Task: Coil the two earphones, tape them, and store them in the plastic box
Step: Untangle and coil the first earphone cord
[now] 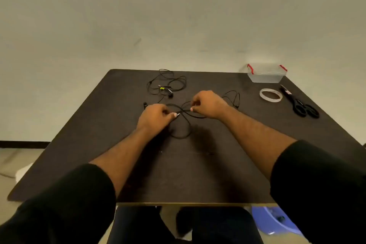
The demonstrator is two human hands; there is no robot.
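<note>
Both hands pinch the near earphone cable [181, 125] mid-table — left hand [156, 118] at the plug end, right hand [208, 105] on a loop. Second earphone [166, 85] lies loose behind; plastic box [265, 74] sits far right.

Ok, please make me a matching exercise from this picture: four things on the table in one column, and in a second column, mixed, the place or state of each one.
Things:
1. plastic box
2. tape roll
3. scissors
4. second earphone

Places or states:
A. lies loose and uncoiled at the far middle of the table
B. stands at the far right corner, red clips on it
C. lies flat between the box and the right hand
D. lies nearest the right edge, closed

Pairs: 1-B, 2-C, 3-D, 4-A
</note>
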